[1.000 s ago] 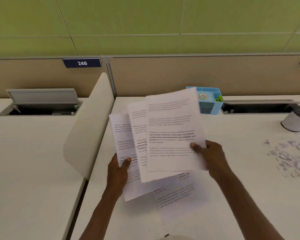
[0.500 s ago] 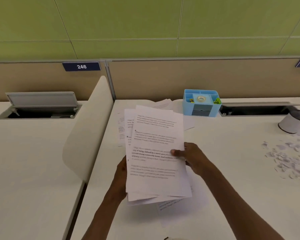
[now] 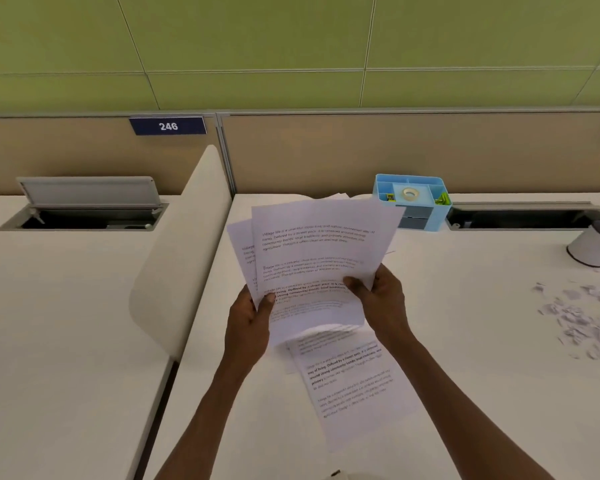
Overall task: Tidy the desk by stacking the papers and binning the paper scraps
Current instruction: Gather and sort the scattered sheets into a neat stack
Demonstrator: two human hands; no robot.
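Note:
Several printed white sheets are held up over the desk, fanned a little to the left. My left hand grips their lower left edge, thumb on the front. My right hand grips the lower right edge, thumb across the text. Another printed sheet lies flat on the desk under my hands. More paper peeks out behind the held sheets. Torn paper scraps are strewn over the desk at the right. A small white bin stands behind them at the right edge.
A blue desk organiser with tape and clips stands at the back. A cable slot runs along the back right. A curved white divider separates the neighbouring desk, which has an open cable hatch.
The fanned sheets have been drawn closer together and tilted up. My left thumb is now on the front of the sheets, and the sheet lying on the desk shows more.

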